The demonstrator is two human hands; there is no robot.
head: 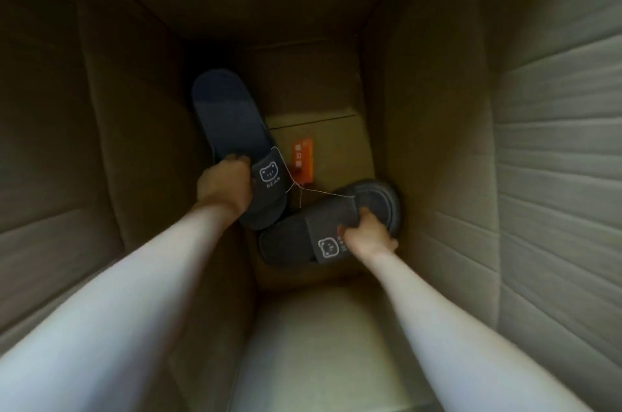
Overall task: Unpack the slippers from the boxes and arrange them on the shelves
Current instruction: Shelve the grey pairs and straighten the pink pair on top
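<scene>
Two dark slippers lie at the bottom of a deep cardboard box [437,91], seen from above. The left slipper [229,115] points its heel to the far side and its toe to the near side. Its strap carries a white bear face above the word BEAR. The right slipper [378,201] lies crosswise, with its heel close to the right wall and its toe pointing left and near. Its strap bears the same print. The toe of the left slipper lies over the toe end of the right one, so the two touch there. A thin pale string [313,191] runs between the two straps.

The left hand [223,184] grips the left slipper at its left edge, just beside the strap, with its fingers [240,159] curled together over the sole. The right hand [368,236] holds the right slipper at the strap. The thumb presses on the strap's top and the other fingers curl round its far edge. Both forearms reach down into the box from the near side.

An orange label [303,160] lies on the box floor between the slippers, just right of the left slipper's strap. The floor flaps [303,85] show a seam beyond it. The tall ribbed walls rise on all sides.
</scene>
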